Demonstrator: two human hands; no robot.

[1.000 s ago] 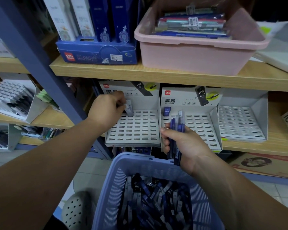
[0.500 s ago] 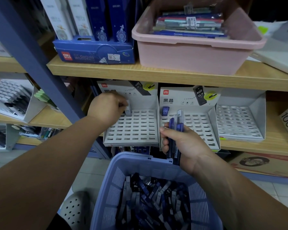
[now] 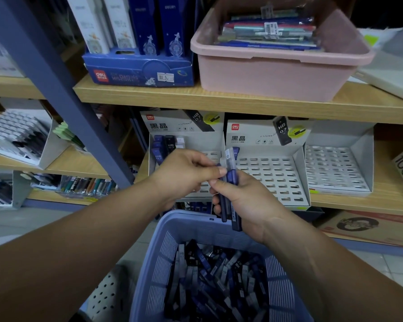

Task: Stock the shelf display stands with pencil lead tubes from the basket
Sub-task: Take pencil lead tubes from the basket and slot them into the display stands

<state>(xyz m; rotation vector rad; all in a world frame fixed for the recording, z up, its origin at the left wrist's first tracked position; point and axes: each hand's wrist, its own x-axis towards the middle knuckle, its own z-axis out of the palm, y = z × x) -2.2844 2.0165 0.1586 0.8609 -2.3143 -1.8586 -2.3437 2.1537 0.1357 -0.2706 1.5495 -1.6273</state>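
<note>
- Blue basket [image 3: 158, 270], nearest: loose lead tubes [image 3: 209, 282] heaped inside.
- Right hand [image 3: 249, 201], above the basket's far rim: fingers curled round an upright bundle [image 3: 231, 178] of tubes.
- Left hand [image 3: 184, 175]: thumb and fingertips pinch the top of one tube in that bundle.
- Left stand [image 3: 196, 140], behind the hands: stocked tubes [image 3: 159, 152] upright in its back-left slots.
- Middle stand [image 3: 272, 175]: single tube [image 3: 236, 151] at its back-left corner.
- Third stand [image 3: 335, 168], just right, same shelf [image 3: 393, 196].

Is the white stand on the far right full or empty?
Empty. The far right stand shows only bare slots, nothing standing in them.
</note>
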